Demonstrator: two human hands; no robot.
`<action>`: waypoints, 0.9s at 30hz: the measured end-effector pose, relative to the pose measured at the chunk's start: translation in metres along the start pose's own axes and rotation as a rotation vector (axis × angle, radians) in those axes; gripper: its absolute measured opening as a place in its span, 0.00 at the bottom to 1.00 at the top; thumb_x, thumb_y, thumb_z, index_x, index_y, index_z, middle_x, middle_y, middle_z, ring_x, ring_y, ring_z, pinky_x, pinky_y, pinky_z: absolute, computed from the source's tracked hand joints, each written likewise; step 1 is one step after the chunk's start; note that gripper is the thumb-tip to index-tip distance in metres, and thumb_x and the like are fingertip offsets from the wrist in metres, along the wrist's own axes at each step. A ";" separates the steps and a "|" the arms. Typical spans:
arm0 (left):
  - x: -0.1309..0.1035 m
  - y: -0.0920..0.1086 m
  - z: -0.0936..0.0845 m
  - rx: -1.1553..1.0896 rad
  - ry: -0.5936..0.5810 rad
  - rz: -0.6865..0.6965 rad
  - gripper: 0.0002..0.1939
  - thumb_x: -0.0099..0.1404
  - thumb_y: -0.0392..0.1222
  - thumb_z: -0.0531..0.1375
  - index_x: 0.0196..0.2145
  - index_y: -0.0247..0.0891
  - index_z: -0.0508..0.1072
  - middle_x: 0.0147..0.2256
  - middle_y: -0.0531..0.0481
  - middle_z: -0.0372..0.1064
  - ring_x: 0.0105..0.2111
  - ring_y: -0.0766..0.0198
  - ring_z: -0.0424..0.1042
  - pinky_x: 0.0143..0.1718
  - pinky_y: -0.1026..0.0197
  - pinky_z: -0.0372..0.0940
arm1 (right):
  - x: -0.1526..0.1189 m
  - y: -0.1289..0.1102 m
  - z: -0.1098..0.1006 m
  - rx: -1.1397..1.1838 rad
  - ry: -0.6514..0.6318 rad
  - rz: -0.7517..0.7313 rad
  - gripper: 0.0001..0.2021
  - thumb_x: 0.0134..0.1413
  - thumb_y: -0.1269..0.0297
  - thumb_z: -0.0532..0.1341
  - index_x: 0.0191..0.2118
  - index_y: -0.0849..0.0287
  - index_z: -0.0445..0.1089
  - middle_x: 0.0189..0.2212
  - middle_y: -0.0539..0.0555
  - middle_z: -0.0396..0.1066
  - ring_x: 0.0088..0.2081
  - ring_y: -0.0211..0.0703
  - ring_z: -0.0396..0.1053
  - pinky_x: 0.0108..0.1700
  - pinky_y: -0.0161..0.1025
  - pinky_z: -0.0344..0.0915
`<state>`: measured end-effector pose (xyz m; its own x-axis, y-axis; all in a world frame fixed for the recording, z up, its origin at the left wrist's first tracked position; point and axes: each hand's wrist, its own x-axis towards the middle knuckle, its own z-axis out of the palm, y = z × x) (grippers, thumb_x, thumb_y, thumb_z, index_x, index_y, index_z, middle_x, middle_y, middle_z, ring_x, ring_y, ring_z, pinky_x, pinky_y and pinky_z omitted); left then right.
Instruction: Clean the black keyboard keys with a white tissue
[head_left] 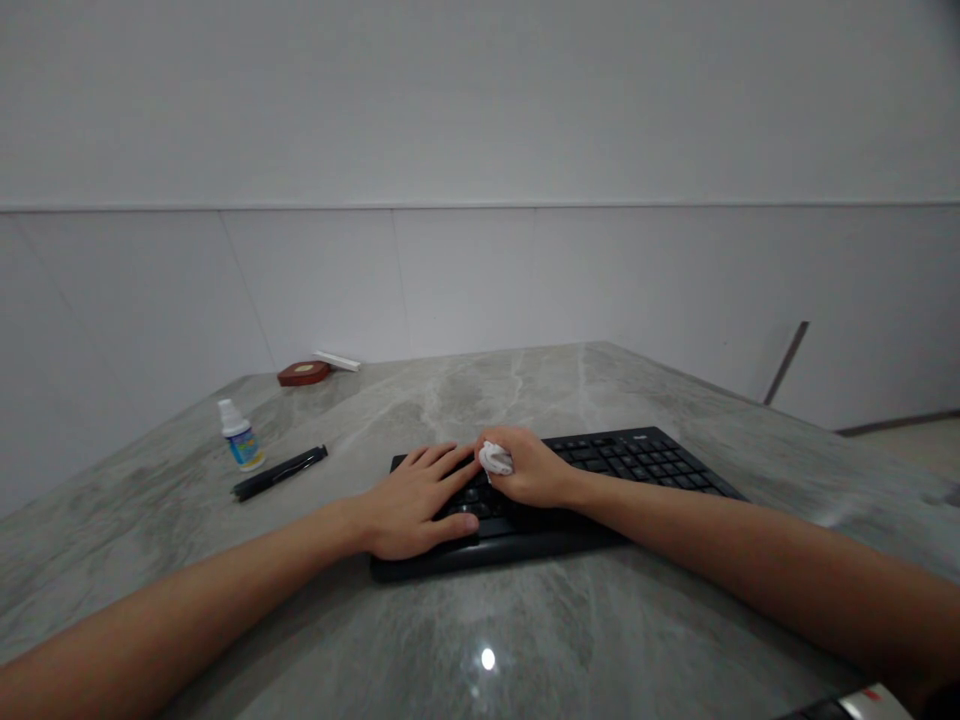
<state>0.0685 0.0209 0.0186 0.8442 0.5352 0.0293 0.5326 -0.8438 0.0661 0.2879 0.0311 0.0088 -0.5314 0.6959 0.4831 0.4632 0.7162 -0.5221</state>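
Pale wall panels (480,280) fill the upper half of the frame, and below them spreads a grey, veined tabletop (480,400). At the centre lies a black keyboard (645,462), much of it hidden from me: my left hand (414,508) rests flat on its left end, fingers spread and holding nothing, while my right hand (534,470) and forearm cover its middle and part of the front edge. That right hand is closed around a crumpled white wad (496,459); only a bulge shows, so I can't tell whether it is cloth or paper. Small lettering near the keyboard's far right corner is unreadable. At the lower right, the frame cuts off some silvery object (870,703) beside my arm. Left of centre stand a white-capped bottle (242,437), its label blurred, and, lying just beside it, a black pen-like thing (281,473). Farther back sit a reddish-brown box (304,373) and a white strip (337,361), neither in my way
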 end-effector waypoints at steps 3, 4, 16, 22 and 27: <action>0.000 0.000 0.000 -0.013 0.013 0.007 0.37 0.70 0.63 0.45 0.68 0.46 0.38 0.68 0.44 0.36 0.65 0.42 0.43 0.63 0.39 0.44 | 0.001 0.002 0.001 -0.019 0.063 0.092 0.07 0.38 0.76 0.55 0.27 0.59 0.64 0.22 0.47 0.66 0.26 0.37 0.62 0.30 0.33 0.56; 0.000 0.000 0.000 -0.016 0.014 0.007 0.37 0.70 0.63 0.45 0.68 0.47 0.38 0.68 0.44 0.36 0.65 0.42 0.43 0.62 0.38 0.45 | 0.001 0.002 0.001 -0.017 0.090 0.131 0.06 0.38 0.76 0.55 0.26 0.59 0.64 0.22 0.47 0.65 0.26 0.37 0.62 0.30 0.33 0.55; -0.001 0.003 -0.005 -0.014 -0.024 0.052 0.28 0.70 0.62 0.47 0.65 0.61 0.48 0.68 0.49 0.34 0.65 0.38 0.43 0.59 0.31 0.45 | 0.006 0.011 0.000 0.158 0.194 0.314 0.06 0.34 0.72 0.56 0.25 0.60 0.65 0.19 0.45 0.61 0.24 0.36 0.59 0.28 0.32 0.55; -0.002 0.003 -0.004 -0.129 0.113 0.067 0.23 0.70 0.55 0.51 0.59 0.47 0.61 0.65 0.45 0.48 0.63 0.45 0.51 0.62 0.40 0.49 | 0.002 0.005 -0.001 0.125 0.057 0.188 0.06 0.36 0.74 0.56 0.26 0.60 0.65 0.21 0.46 0.64 0.25 0.35 0.60 0.28 0.32 0.55; -0.003 0.004 -0.002 -0.241 0.212 0.035 0.13 0.67 0.47 0.55 0.46 0.38 0.64 0.57 0.42 0.60 0.55 0.53 0.62 0.58 0.49 0.58 | -0.001 -0.001 -0.001 0.092 -0.024 0.023 0.07 0.38 0.75 0.55 0.28 0.60 0.66 0.22 0.46 0.65 0.25 0.35 0.61 0.29 0.32 0.56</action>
<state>0.0681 0.0164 0.0203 0.8168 0.5239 0.2416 0.4525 -0.8416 0.2950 0.2887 0.0304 0.0096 -0.5388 0.7097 0.4538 0.4089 0.6914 -0.5957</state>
